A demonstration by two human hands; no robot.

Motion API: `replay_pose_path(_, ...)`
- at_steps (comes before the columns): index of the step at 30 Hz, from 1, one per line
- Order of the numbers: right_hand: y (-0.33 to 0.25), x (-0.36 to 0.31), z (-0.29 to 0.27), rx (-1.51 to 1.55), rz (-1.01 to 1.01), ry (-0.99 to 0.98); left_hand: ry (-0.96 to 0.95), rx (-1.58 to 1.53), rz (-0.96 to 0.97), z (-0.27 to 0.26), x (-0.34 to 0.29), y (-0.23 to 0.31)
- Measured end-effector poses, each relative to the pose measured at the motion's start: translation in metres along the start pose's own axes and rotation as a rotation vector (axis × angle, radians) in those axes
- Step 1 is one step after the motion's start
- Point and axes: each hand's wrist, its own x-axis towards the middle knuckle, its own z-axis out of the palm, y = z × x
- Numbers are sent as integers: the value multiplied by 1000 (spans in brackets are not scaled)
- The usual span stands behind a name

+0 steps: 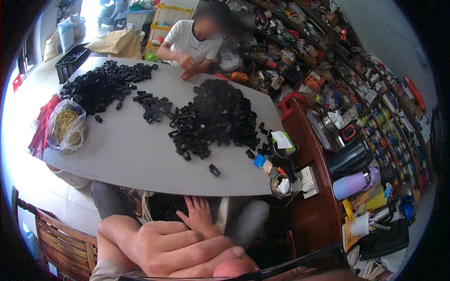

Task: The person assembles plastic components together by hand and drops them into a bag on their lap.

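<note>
My left hand (185, 248) is raised close to the camera, large in the lower middle. Its fingers are bent and pressed together, pointing right; what they hold, if anything, is hidden. Below the table's front edge, my right hand (199, 215) lies with fingers spread at the rim of a pale sack (224, 213) between my legs. Inside that sack are dark pieces (164, 206), too dim to make out singly. On the grey-white table (126, 161) lie heaps of small black plastic parts (220, 112), with one loose part (214, 170) near the front edge.
Across the table a person (192, 47) works with both hands together. A plastic bag of yellow ties (68, 124) lies at the left edge. A glass (284, 186), a power strip (308, 181) and a purple flask (354, 184) stand right. A wooden chair (65, 239) is lower left.
</note>
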Motion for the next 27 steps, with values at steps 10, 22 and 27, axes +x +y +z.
replay_pose_path(10, 21, 0, 39, -69, -84, 144, -16, -132, 28, 26, 12, -15)
replay_pose_path(22, 6, -1, 17, -36, 14, -31, -106, -703, 29, 71, -14, -15)
replay_pose_path(27, 5, -4, 6, -52, 54, -70, 6, -897, 10, 73, -28, -12)
